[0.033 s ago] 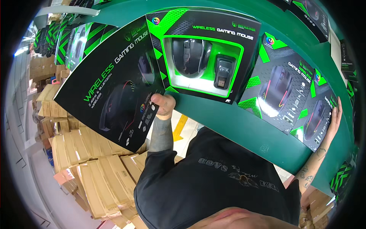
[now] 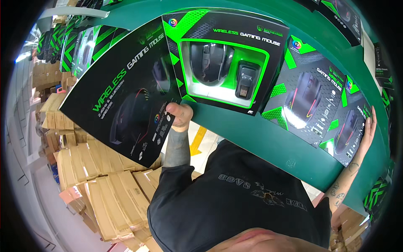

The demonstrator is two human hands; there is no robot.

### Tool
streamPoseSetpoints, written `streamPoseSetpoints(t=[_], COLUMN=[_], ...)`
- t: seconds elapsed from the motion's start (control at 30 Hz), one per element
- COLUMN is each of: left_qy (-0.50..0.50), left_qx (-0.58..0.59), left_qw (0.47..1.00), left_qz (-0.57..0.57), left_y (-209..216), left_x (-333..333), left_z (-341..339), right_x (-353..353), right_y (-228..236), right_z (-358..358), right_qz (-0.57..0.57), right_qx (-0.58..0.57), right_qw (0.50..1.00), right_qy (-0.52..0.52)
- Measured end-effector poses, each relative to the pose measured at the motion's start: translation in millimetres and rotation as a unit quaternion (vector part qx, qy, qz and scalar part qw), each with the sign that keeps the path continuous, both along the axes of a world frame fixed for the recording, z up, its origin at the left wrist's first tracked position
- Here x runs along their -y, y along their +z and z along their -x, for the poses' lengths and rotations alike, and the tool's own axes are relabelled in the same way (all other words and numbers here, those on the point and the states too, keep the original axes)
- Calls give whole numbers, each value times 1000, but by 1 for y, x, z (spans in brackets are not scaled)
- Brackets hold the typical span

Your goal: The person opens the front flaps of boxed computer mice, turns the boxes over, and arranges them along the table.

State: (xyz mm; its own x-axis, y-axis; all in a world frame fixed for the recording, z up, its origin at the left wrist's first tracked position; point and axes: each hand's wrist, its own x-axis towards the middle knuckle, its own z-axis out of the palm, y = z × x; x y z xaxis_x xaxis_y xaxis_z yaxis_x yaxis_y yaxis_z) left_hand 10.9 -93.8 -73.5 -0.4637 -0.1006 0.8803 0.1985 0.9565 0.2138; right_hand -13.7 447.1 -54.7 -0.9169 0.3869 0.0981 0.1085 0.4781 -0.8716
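On the green desk (image 2: 252,130), the open box (image 2: 243,27) shows a mouse (image 2: 208,65) inside, just left of two shut boxes (image 2: 304,98). Your left grip (image 2: 181,115) is clamped on its flap (image 2: 126,103); your right grip (image 2: 368,134) touches the rightmost box (image 2: 347,128), whether clamped I cannot tell.

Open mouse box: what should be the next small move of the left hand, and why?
Perhaps swing the flap shut over the box, since the left hand grips the flap's lower edge, and the mouse and dongle sit inside.

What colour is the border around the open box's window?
Bright green; the window border shows best in the head view.
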Motion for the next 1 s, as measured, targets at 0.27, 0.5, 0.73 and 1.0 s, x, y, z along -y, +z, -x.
streamPoseSetpoints(t=[0.27, 0.5, 0.73, 1.0], left_qy=[-319, -315, -481, -215], left_qx=[403, 523, 258, 24], left_qw=[852, 748, 626, 891], left_qz=[105, -261, -557, -398], left_y=[61, 45, 34, 159], left_x=[-28, -20, -25, -19], left_z=[48, 57, 64, 216], right_x=[-13, 46, 58, 74], right_y=[-9, 22, 46, 129], right_z=[-4, -70, -74, 129], right_qz=[-80, 115, 245, 299], right_qx=[-22, 36, -191, -400], right_qw=[996, 990, 950, 866], right_qy=[20, 78, 42, -3])
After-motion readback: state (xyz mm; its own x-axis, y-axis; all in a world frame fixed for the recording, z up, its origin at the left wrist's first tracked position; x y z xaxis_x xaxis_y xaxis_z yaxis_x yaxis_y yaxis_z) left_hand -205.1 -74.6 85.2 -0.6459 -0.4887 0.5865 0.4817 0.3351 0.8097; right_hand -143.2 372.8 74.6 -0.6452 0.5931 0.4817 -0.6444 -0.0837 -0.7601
